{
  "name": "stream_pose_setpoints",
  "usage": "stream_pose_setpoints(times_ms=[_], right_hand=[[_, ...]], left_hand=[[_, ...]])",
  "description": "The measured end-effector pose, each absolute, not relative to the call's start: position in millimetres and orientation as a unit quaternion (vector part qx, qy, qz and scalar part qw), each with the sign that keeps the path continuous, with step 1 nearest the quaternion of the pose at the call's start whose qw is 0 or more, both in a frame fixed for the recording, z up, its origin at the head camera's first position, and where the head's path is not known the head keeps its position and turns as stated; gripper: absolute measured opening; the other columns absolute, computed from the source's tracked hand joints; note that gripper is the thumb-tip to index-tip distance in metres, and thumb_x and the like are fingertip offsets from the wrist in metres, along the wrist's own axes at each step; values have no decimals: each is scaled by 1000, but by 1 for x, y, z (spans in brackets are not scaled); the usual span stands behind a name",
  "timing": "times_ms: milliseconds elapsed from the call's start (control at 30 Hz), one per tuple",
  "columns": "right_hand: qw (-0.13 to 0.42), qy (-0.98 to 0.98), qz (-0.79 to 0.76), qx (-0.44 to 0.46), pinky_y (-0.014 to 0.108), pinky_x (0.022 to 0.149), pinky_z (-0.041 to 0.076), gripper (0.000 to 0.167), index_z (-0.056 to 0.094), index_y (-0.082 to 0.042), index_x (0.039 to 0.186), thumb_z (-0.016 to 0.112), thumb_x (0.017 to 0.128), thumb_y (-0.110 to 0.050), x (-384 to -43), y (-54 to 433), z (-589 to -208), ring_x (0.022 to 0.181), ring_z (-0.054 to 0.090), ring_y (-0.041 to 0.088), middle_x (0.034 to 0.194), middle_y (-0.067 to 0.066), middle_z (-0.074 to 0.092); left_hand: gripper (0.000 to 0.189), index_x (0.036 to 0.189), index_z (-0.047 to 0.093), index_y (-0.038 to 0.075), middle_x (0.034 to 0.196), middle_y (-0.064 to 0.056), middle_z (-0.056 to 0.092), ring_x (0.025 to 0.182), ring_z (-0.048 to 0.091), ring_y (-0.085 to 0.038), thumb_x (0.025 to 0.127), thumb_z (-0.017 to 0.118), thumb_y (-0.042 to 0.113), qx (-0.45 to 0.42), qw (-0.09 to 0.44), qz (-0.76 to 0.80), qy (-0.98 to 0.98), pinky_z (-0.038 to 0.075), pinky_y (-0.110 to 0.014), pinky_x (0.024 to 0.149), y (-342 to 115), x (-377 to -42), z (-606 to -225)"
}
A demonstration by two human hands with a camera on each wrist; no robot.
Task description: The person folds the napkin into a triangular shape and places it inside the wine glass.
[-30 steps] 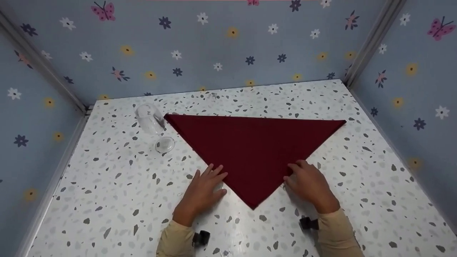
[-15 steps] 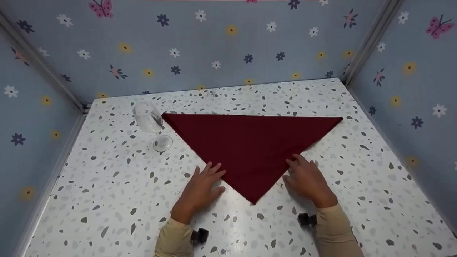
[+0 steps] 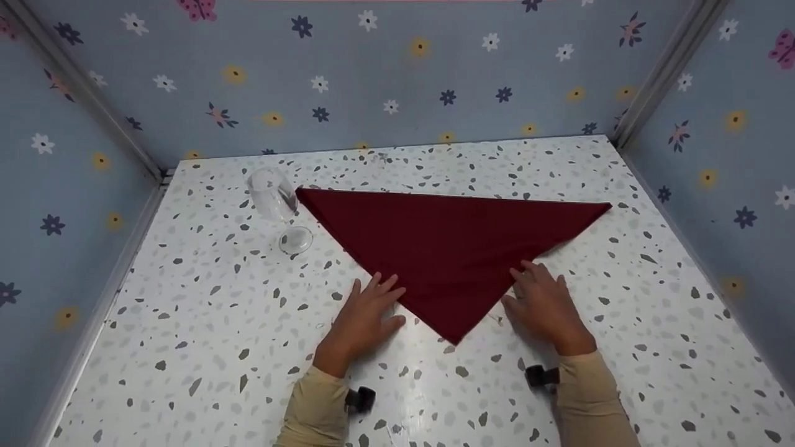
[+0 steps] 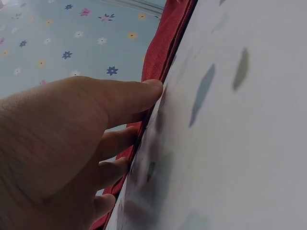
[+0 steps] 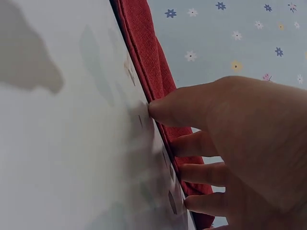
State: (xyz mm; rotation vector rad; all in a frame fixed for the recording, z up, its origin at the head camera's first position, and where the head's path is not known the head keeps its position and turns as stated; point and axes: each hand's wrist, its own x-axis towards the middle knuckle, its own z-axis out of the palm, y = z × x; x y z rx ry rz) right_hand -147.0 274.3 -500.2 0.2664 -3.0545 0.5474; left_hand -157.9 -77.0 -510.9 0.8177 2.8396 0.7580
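Speckled tabletop (image 3: 205,335) bears a red cloth (image 3: 453,248) between left hand (image 3: 362,318) and right hand (image 3: 550,308), both loosely spread, touching its edges.

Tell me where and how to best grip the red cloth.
Probably its near corner, pinched from the near side: the red cloth lies nearly flat, and that tip sticks out between the left hand and right hand, touched by neither.

Blue-grey walls (image 3: 372,68), flower and butterfly print.
Grey strips (image 3: 667,68) at both corners; white worktop (image 3: 186,335), grey-speckled, faintly shiny at near middle.
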Motion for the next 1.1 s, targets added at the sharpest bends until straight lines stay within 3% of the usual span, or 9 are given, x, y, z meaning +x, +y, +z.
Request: stream_pose_setpoints(times_ms=[100, 267, 367, 567, 800, 1100], right_hand=[[23, -980, 183, 80, 75, 106, 21, 55, 56, 2, 140, 66, 95, -30, -146, 274, -500, 139, 37, 39, 148, 22, 45], [62, -976, 193, 81, 65, 98, 36, 42, 67, 4, 123, 70, 92, -24, -145, 273, -503, 125, 49, 44, 134, 27, 55], [71, -973, 203, 83, 62, 99, 37, 36, 70, 5, 115, 71, 92, -22, -145, 273, -506, 125, 49, 45, 134, 28, 54], [54, -972, 208, 95, 63, 104, 33, 40, 64, -2, 128, 69, 94, -23, -145, 270, -506, 134, 42, 44, 146, 24, 46], [40, -977, 184, 98, 70, 102, 31, 41, 66, -8, 132, 68, 95, -26, -148, 271, -502, 133, 44, 41, 145, 19, 50], [15, -975, 203, 85, 76, 106, 19, 41, 63, -7, 135, 64, 98, -24, -154, 285, -504, 136, 42, 39, 149, 17, 46]], left_hand=[[52, 144, 56, 10, 156, -8, 40, 149, 25, -33, 98, 64, 34, 267, 37, 243, 932, 11, -56, 119, -76, -157, -512], [46, 138, 62, 9, 151, -8, 47, 145, 32, -33, 98, 65, 32, 267, 11, 233, 935, 16, -61, 117, -77, -155, -512], [42, 134, 65, 9, 148, -9, 51, 143, 38, -33, 98, 66, 30, 267, -8, 236, 934, 21, -61, 115, -79, -156, -513], [41, 133, 65, 7, 150, -11, 48, 138, 43, -32, 97, 68, 27, 251, -31, 259, 932, 32, -48, 113, -81, -165, -516], [48, 141, 58, 9, 158, -12, 36, 149, 24, -30, 100, 61, 34, 208, 19, 251, 945, 15, -51, 120, -82, -174, -516], [51, 142, 57, 7, 156, -16, 37, 148, 26, -33, 100, 61, 36, 218, 27, 222, 950, 12, -54, 120, -65, -180, -512]])
